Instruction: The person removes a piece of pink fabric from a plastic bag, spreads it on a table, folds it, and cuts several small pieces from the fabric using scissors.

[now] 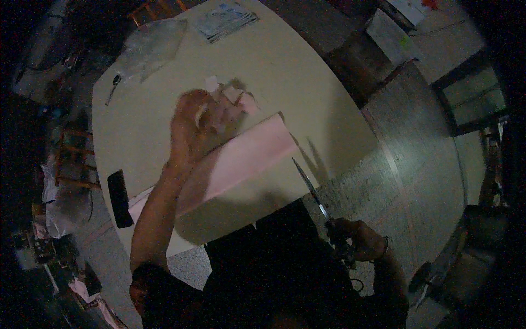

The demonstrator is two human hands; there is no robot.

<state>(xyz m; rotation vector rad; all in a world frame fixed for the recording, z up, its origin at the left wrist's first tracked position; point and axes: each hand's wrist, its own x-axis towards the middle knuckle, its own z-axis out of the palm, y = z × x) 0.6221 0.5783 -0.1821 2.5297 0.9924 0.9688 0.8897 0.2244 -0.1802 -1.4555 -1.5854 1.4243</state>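
A long pink folded piece (246, 159), paper or cloth, lies slantwise across the near part of the table. My left hand (200, 118) is above its far edge, fingers bent and smeared by motion. Small pale pink scraps (235, 96) are at those fingertips; whether they are gripped or only touched is unclear. Off the table's near right edge, my right hand (361, 238) is closed around the dark handles of a pair of scissors (312, 189). Their long metal blades look closed and point up-left toward the pink piece's right end, apart from it.
On the cream table (296, 66) a black phone-like slab (119, 198) lies by the left edge. Farther off are a small dark tool (113, 88), a clear plastic bag (153, 49) and a bluish printed stack (226, 23). A wooden chair (76, 159) stands left. The light is dim.
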